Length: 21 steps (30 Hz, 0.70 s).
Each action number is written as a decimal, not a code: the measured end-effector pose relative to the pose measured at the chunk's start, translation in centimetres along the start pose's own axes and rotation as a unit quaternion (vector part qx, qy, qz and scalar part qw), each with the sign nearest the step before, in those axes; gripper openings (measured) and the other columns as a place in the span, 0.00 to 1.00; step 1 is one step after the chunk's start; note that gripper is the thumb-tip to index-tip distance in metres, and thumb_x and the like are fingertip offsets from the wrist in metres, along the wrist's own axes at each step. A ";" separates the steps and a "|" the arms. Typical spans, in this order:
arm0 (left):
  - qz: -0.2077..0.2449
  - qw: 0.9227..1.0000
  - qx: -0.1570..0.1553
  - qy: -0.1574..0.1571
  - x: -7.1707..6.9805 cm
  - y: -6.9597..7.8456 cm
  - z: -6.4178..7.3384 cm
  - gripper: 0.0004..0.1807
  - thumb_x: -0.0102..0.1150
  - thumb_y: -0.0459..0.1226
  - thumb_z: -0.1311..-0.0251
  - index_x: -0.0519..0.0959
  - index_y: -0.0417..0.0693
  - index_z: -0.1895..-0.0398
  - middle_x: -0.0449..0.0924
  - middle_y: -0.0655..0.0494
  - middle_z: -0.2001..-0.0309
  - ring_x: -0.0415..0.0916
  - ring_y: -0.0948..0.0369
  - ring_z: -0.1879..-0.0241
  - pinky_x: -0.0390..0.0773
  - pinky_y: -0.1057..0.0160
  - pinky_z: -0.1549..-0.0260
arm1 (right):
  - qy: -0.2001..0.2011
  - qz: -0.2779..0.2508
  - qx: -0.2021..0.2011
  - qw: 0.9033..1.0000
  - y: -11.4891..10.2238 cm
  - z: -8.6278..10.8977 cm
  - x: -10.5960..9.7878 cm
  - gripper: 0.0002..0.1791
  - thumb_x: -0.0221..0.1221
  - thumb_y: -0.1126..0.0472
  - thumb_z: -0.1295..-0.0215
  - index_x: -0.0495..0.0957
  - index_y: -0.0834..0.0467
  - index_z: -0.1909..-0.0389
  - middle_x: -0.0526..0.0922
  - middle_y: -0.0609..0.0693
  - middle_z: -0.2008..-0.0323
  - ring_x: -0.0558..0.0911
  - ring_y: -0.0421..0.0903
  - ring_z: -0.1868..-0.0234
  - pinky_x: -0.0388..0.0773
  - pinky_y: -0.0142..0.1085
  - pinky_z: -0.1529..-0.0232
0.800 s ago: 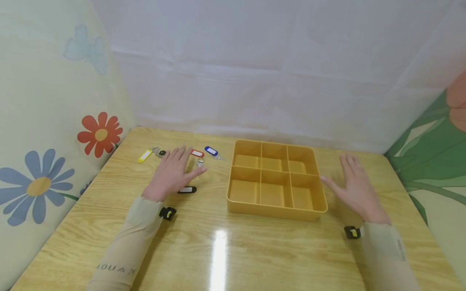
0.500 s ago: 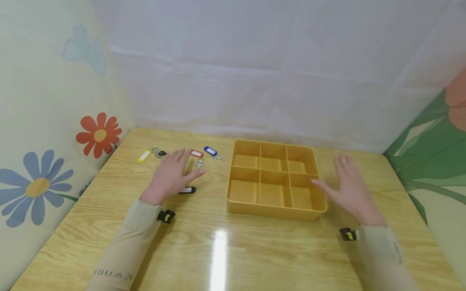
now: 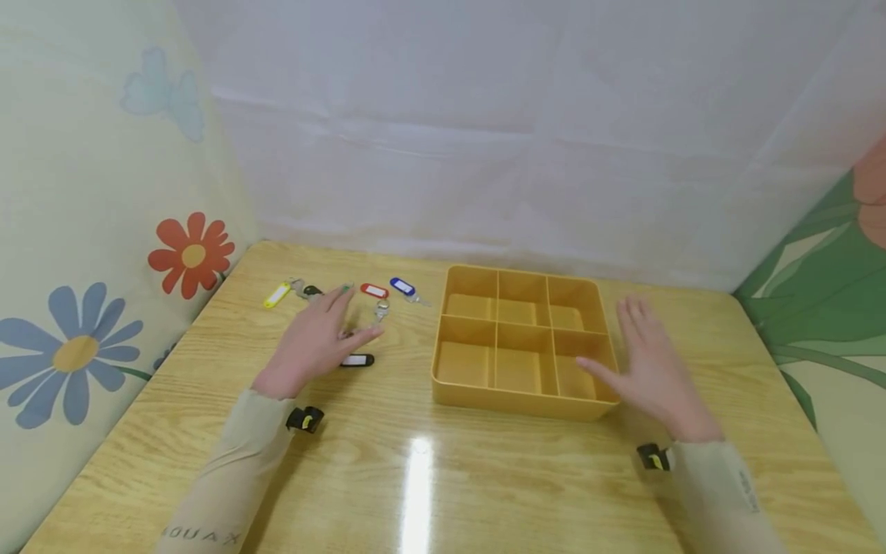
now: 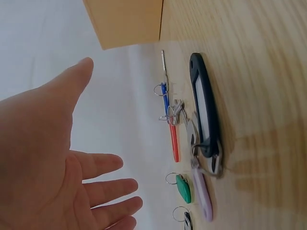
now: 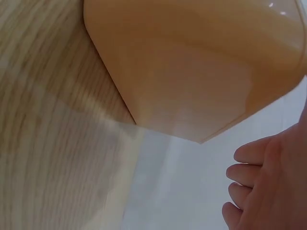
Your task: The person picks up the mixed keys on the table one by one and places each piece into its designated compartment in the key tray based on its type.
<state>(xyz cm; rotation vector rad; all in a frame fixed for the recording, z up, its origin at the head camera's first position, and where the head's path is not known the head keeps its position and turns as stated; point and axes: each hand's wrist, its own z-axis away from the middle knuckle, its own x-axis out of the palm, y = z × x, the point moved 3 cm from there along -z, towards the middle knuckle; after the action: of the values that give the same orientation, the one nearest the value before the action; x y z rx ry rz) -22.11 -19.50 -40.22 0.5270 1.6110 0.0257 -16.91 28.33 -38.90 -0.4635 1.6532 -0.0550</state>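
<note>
My left hand (image 3: 308, 342) hovers over several key tags, fingers extended and nothing held. Beneath its thumb side lies a black key tag (image 3: 358, 360), also large in the left wrist view beside a pale purple tag (image 4: 202, 194). A green tag (image 4: 183, 189) shows near the fingertips. Farther back are a yellow tag (image 3: 278, 295), a red tag (image 3: 374, 291) and a blue tag (image 3: 402, 287), with rings and keys. My right hand (image 3: 654, 369), fingers stretched out, is at the right side of the yellow-orange divided box (image 3: 512, 398); its thumb overlaps the front right compartment.
The box stands right of the tags on a wooden table (image 3: 526, 485). White cloth (image 3: 484, 154) hangs behind the table, and flower-patterned panels (image 3: 76, 231) rise at both sides. Black wrist cameras (image 3: 304, 419) sit at both cuffs.
My right hand has moved left, its thumb now overlapping the box. My left hand has drawn back slightly toward me, uncovering more of the red, black and green tags.
</note>
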 end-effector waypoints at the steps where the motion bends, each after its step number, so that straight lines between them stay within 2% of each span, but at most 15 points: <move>1: 0.003 1.000 -0.003 -0.002 -0.1 -0.1 0.1 0.51 0.55 0.63 0.32 0.56 0.32 0.23 0.56 0.32 0.25 0.54 0.35 0.27 0.55 0.36 0.31 | -0.001 0.000 0.000 1.000 -0.1 0.0 0.1 0.62 0.57 0.29 0.33 0.33 0.61 0.19 0.31 0.56 0.20 0.35 0.60 0.21 0.34 0.54 0.24; 6: 0.014 1.000 -0.018 -0.013 -0.5 -0.5 0.5 0.49 0.55 0.62 0.31 0.56 0.34 0.22 0.57 0.32 0.25 0.54 0.35 0.28 0.57 0.35 0.32 | -0.007 0.009 -0.005 1.000 -0.4 0.2 0.5 0.62 0.56 0.28 0.34 0.35 0.62 0.20 0.32 0.57 0.20 0.36 0.60 0.21 0.35 0.54 0.24; 11: 0.027 0.999 -0.021 -0.010 -1.0 -0.7 0.9 0.47 0.56 0.60 0.30 0.58 0.35 0.22 0.61 0.31 0.28 0.60 0.35 0.31 0.62 0.34 0.35 | -0.014 0.008 -0.008 1.000 -0.6 0.3 0.7 0.63 0.57 0.28 0.34 0.34 0.62 0.19 0.30 0.56 0.20 0.35 0.59 0.21 0.34 0.53 0.24; 17: 0.042 0.998 -0.032 -0.023 -1.2 -0.9 1.6 0.46 0.55 0.60 0.29 0.62 0.31 0.26 0.64 0.30 0.30 0.60 0.33 0.32 0.62 0.34 0.35 | -0.016 0.009 -0.015 1.000 -1.0 0.6 0.7 0.63 0.57 0.28 0.34 0.33 0.62 0.20 0.30 0.56 0.20 0.33 0.57 0.21 0.34 0.52 0.24; 21: 0.045 0.998 -0.035 -0.033 -1.1 -0.9 2.2 0.44 0.56 0.59 0.29 0.65 0.30 0.28 0.65 0.30 0.31 0.60 0.33 0.32 0.62 0.34 0.35 | -0.018 0.012 -0.015 1.000 -1.2 0.8 0.9 0.64 0.57 0.27 0.35 0.33 0.63 0.20 0.30 0.57 0.20 0.35 0.59 0.21 0.35 0.54 0.24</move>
<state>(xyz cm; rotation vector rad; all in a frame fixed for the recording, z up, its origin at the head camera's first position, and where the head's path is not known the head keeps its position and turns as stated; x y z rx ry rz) -20.29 -21.31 -39.79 0.5402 1.5150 0.1304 -15.87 27.15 -39.55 -0.4649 1.6249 -0.0045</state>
